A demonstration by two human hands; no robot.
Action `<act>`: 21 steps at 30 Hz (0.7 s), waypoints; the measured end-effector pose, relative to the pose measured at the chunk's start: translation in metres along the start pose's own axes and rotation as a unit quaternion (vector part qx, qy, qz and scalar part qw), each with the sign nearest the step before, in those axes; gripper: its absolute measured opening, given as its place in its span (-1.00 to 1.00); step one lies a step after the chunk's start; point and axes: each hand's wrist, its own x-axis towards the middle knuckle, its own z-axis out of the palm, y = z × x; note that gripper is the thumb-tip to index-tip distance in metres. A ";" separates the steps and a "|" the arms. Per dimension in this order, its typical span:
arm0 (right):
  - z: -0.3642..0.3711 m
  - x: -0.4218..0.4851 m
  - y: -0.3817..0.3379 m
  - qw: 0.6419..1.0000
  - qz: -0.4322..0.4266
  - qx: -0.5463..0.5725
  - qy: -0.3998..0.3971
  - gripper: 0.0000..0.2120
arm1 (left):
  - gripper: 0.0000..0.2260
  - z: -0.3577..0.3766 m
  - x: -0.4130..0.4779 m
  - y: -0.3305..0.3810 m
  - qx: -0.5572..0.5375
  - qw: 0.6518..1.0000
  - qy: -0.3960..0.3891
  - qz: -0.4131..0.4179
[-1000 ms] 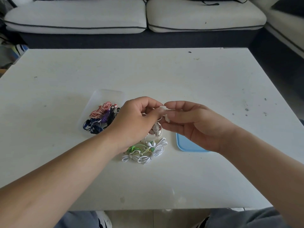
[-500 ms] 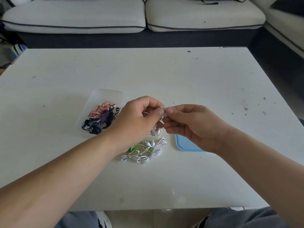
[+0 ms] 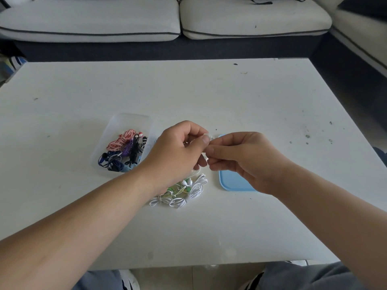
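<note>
My left hand (image 3: 178, 153) and my right hand (image 3: 240, 158) meet above the middle of the white table (image 3: 230, 97). Both pinch the same white earphone cable (image 3: 206, 136), whose cord hangs down between them; most of it is hidden by my fingers. Below the hands lies a pile of white and green bundled earphones (image 3: 182, 193). To the left a clear plastic tray (image 3: 125, 122) holds several coiled earphones in red-white, purple, black and dark blue (image 3: 123, 149).
A light blue lid (image 3: 232, 183) lies flat under my right hand. A grey sofa (image 3: 188, 17) runs along the far side of the table, and another seat (image 3: 360, 38) stands at the right. My knees show below the table's near edge.
My right hand's fingers closed in on the cable tip and both hands drew slightly closer together. The small bundle that hung below them is now hidden.
</note>
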 end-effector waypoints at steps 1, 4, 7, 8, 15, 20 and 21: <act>-0.002 -0.001 -0.002 1.000 0.008 0.007 -0.008 -0.89 | -0.95 0.001 0.001 0.000 -0.006 1.000 0.003 -0.005; -0.016 0.000 -0.006 0.997 0.000 -0.050 0.065 -0.91 | -0.95 0.007 0.006 0.001 -0.026 0.999 0.014 -0.026; -0.037 0.007 -0.003 0.962 -0.038 -0.187 0.195 -0.88 | -0.95 0.014 0.009 0.001 -0.045 0.998 0.017 -0.048; -0.044 0.011 -0.001 0.952 -0.043 -0.212 0.216 -0.87 | -0.95 0.016 0.010 0.001 -0.049 0.997 0.014 -0.054; -0.054 0.040 0.011 0.899 -0.069 -0.378 0.211 -0.87 | -0.96 0.016 0.010 -0.001 -0.079 0.994 -0.002 -0.082; -0.040 0.056 0.015 0.849 -0.024 -0.505 0.153 -0.87 | -0.84 0.010 0.011 -0.004 -0.088 0.993 0.005 -0.077; -0.037 0.057 0.015 0.840 -0.008 -0.525 0.137 -0.86 | -0.84 0.008 0.011 -0.004 -0.085 0.994 0.004 -0.073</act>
